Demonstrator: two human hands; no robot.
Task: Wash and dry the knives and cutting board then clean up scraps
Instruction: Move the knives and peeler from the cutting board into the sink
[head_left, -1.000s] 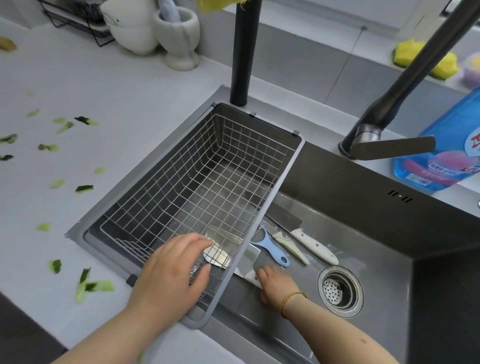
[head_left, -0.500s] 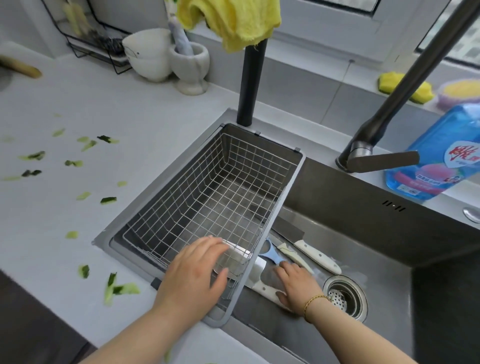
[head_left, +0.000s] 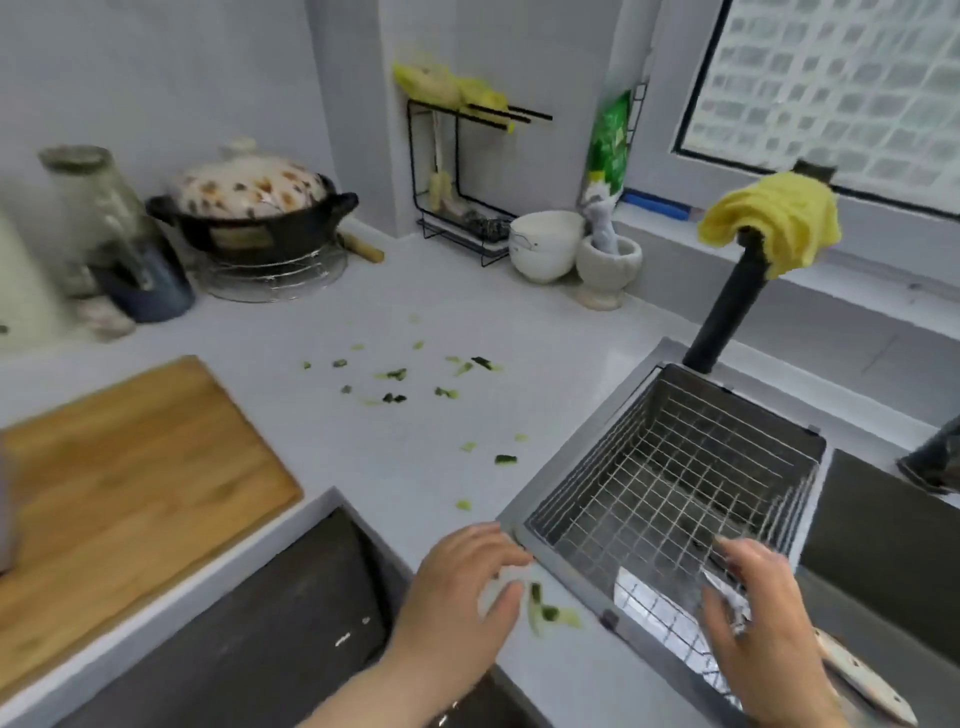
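Left hand (head_left: 457, 592) had its fingers (head_left: 483, 540) spread wide, empty. Right hand (head_left: 758, 634) was too blurry to call. Knife (head_left: 857, 680) lay just right of those fingers; probably wet and slippery, so I'd grab the pale handle.

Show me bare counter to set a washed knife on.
Bare counter between the cutting board and the scraps, and behind the scraps up to the bowl. Crowded: back left round the pot.

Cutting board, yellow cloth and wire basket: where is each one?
cutting board (head_left: 130, 467), head view, middle of its top.
yellow cloth (head_left: 779, 213), head view, its draped front.
wire basket (head_left: 727, 421), head view, its far wall.
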